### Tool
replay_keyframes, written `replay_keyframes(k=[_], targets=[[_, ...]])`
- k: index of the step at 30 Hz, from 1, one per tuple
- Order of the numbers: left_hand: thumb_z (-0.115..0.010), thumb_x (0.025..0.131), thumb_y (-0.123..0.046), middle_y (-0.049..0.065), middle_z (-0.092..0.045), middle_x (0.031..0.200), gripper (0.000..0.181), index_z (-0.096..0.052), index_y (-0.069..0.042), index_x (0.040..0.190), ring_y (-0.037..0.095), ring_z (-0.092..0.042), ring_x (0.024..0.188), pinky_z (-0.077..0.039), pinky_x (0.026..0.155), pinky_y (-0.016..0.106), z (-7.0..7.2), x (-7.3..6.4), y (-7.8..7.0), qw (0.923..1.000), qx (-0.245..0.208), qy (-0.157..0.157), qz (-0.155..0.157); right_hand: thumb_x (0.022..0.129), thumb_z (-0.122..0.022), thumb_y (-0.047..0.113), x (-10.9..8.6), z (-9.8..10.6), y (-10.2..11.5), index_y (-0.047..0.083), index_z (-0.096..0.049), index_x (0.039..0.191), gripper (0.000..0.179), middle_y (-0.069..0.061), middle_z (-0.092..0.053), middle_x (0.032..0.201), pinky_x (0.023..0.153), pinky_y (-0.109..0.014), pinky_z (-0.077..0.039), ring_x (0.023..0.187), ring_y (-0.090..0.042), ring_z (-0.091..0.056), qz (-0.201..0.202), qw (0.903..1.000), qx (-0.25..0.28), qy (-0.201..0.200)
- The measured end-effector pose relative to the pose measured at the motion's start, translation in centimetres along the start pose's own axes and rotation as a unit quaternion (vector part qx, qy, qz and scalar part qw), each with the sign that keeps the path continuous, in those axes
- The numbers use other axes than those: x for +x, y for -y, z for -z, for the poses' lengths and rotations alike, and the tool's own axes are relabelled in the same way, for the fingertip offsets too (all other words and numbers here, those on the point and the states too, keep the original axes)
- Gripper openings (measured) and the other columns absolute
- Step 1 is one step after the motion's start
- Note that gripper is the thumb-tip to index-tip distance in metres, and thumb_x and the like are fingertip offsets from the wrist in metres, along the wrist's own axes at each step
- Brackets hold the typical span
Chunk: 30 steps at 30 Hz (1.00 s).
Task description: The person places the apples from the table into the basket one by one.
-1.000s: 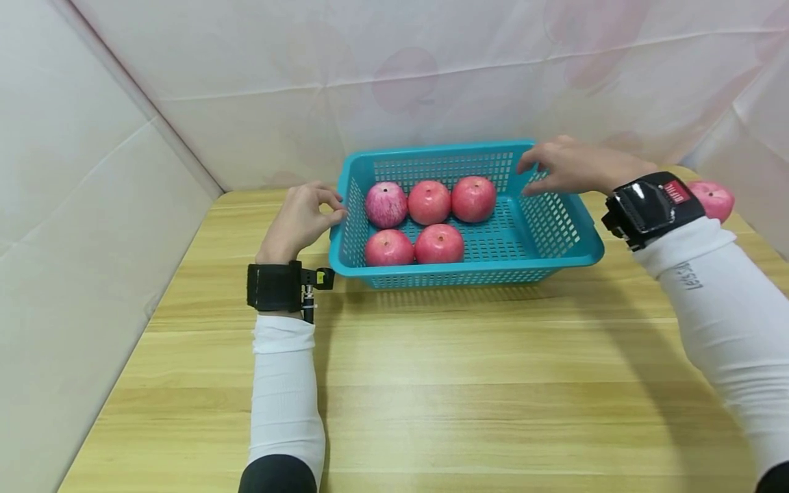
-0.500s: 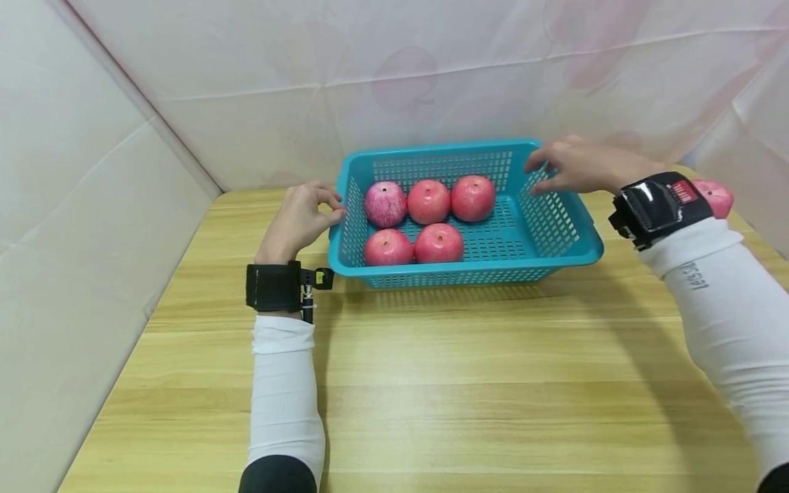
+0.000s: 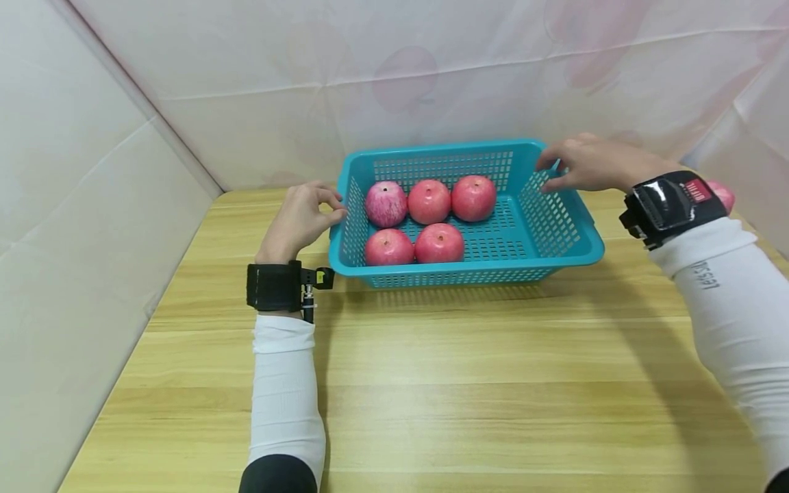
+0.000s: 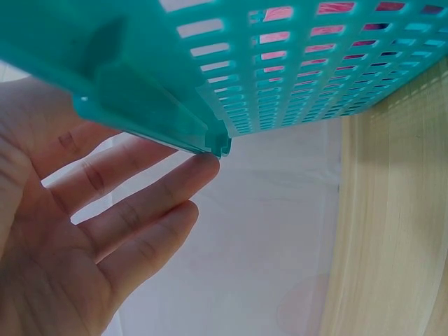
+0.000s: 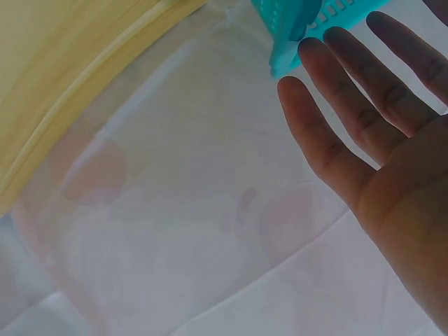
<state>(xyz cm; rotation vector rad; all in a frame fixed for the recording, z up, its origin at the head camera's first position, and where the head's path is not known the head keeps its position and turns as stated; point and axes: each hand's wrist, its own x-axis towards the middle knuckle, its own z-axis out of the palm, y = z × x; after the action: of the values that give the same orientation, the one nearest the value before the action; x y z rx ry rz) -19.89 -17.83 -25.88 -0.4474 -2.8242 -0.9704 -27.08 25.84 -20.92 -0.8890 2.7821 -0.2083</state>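
Note:
A turquoise plastic basket (image 3: 505, 265) with slotted walls stands near the back of the table. Several pinkish-red apples sit inside it, filling its left part, among them a streaked, more purple-pink apple (image 3: 385, 204). My left hand (image 3: 300, 219) grips the basket's left rim; in the left wrist view its fingers (image 4: 150, 203) reach beneath the lip while the thumb is hidden. Over the basket's right end hovers my right hand (image 3: 594, 164), fingers spread and loosely bent, holding nothing. Its fingertips overlap the right rim in the head view.
Another pink apple (image 3: 722, 196) lies at the table's far right, mostly covered by my right wrist strap. Pale cloth walls (image 3: 265, 103) close off the back and left of the wooden table (image 3: 431, 383).
My right hand has drifted to the right, from over the inside of the basket to its right rim. The left hand, basket and apples have stayed put.

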Motion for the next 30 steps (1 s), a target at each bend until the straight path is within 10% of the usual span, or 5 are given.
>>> replay_keyframes(k=[30], targets=[[-0.066,0.094,-0.001,0.022,-0.066,0.117,0.014,-0.076,0.009,0.096,0.037,-0.058,0.118,-0.052,0.095,0.049,0.1,-0.1,0.0,1.0,0.002,-0.006,-0.005,0.093,-0.071,0.011,-0.8,-0.1,-1.8,-0.012,-0.062,0.123,0.039,-0.033,-0.061,0.124,0.089,-0.061,-0.05,0.11,-0.051,-0.059,-0.016,0.9994,-0.03,-0.001]])
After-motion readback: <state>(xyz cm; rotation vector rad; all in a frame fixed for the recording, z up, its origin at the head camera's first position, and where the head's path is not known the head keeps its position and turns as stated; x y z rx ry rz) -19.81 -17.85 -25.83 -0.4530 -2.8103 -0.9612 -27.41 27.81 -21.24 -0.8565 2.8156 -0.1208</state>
